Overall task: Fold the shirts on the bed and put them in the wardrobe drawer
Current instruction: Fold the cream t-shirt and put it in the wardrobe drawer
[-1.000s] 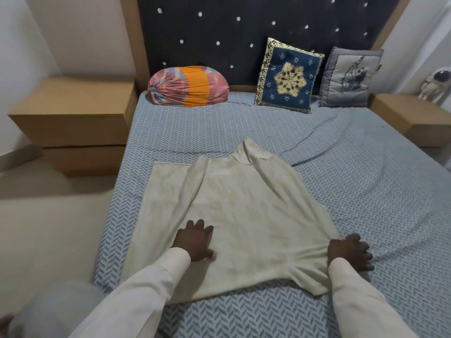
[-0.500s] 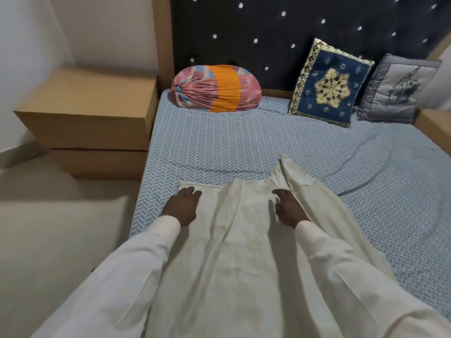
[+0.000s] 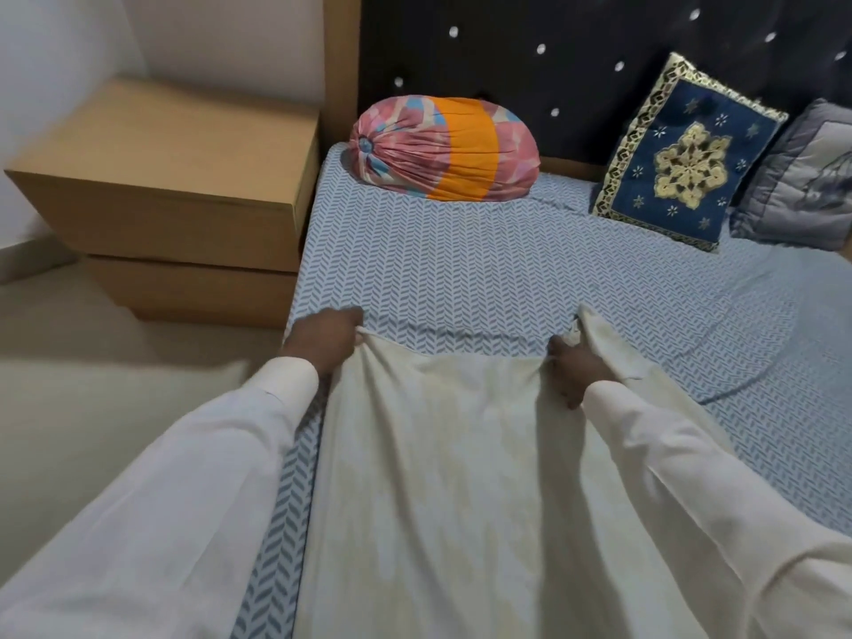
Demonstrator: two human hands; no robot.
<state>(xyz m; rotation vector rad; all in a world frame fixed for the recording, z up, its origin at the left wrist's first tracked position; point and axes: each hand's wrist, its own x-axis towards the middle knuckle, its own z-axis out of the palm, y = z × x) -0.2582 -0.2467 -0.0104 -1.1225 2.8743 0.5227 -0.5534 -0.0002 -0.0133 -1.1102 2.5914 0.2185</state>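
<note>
Cream shirt [image 3: 438, 477] lies lengthwise at lower centre of the frame, on a blue herringbone bed [image 3: 461, 269]. A person's left hand [image 3: 322, 336], fingers curled, grips its far left corner near the bed's edge. Their right hand [image 3: 574, 373] appears to pinch the fabric beside the collar, fingertips hidden in folds. A pink-and-orange bolster [image 3: 442, 149] and navy cushion [image 3: 687, 154] sit at upper right.
</note>
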